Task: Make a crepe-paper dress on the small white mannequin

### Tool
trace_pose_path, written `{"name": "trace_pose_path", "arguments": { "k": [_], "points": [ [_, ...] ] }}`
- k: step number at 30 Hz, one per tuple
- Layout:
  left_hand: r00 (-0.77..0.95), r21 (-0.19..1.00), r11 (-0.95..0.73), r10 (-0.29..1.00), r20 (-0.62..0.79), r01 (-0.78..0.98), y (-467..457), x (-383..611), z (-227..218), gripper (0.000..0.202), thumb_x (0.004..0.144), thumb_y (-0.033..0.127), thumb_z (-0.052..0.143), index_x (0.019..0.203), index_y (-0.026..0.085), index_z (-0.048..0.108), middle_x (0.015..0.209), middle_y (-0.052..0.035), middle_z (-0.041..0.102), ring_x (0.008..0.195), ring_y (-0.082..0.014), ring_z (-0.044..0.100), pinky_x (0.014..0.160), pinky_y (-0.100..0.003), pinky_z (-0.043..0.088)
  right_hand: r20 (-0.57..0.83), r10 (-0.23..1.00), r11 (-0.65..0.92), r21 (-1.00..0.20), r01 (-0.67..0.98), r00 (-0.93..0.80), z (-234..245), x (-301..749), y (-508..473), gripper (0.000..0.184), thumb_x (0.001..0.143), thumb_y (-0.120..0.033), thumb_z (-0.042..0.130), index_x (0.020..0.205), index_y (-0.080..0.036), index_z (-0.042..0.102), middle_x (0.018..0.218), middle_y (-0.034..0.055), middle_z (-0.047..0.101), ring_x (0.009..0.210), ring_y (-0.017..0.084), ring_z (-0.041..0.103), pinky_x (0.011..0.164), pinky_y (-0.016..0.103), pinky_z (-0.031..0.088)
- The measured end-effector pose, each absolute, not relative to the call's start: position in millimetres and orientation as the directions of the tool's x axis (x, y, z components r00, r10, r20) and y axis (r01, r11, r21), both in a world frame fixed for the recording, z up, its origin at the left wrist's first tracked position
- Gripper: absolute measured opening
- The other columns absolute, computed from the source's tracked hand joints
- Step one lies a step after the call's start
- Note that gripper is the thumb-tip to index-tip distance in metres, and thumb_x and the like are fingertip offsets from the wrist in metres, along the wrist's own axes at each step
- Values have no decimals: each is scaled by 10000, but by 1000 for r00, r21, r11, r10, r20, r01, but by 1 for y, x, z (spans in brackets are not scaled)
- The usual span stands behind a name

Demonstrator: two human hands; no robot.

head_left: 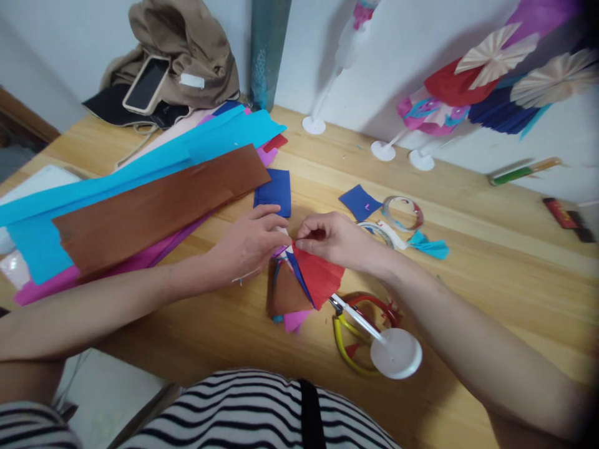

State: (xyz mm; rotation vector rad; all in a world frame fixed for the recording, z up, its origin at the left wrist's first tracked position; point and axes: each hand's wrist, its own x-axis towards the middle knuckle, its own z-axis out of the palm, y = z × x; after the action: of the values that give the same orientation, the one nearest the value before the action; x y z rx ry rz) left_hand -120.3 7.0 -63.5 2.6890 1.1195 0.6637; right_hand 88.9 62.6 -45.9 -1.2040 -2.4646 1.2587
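Note:
My right hand pinches the gathered top of a red crepe paper piece, which fans out below the fingers. Close beside it, my left hand has thumb and fingers closed around the upper end of a white stand, where white, blue and purple bits show. The stand's rod slants down to the right, and its round white base points toward me. Under the hands lie a brown paper piece and a pink scrap. The exact contact at the fingertips is partly hidden.
Scissors with yellow and red handles lie by the rod. Long brown and blue paper sheets cover the left. Tape rolls, blue squares and a green-handled tool lie rightward. Decorated stands line the wall.

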Motion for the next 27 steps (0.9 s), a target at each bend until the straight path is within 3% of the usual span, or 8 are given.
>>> {"name": "trace_pose_path", "arguments": {
  "k": [9, 18, 27],
  "points": [
    [620, 261, -722, 687, 378, 641, 5, -120, -65, 237, 953, 115, 466, 942, 153, 699, 1081, -100, 707, 1088, -198, 632, 1035, -413, 505, -260, 710, 335, -694, 638, -655, -50, 87, 67, 126, 767, -269, 613, 699, -184, 676, 664, 26, 686, 612, 151, 577, 595, 273, 431],
    [668, 220, -772, 629, 399, 596, 6, -121, -71, 275, 921, 90, 479, 1021, 201, 710, 1270, -113, 628, 1317, -278, 489, 1062, -466, 474, -257, 711, 303, -728, 615, -655, -52, 86, 68, 68, 730, -197, 646, 691, -194, 701, 687, 16, 711, 643, 160, 619, 628, 276, 477],
    [716, 169, -829, 549, 432, 533, 8, -121, -69, 264, 942, 106, 427, 1002, 175, 675, 1200, -119, 646, 1218, -241, 557, 1055, -446, 485, -240, 699, 200, -839, 507, -673, -51, 96, 72, 214, 809, -351, 610, 726, -170, 690, 692, 31, 691, 639, 158, 596, 615, 292, 479]
  ]
}}
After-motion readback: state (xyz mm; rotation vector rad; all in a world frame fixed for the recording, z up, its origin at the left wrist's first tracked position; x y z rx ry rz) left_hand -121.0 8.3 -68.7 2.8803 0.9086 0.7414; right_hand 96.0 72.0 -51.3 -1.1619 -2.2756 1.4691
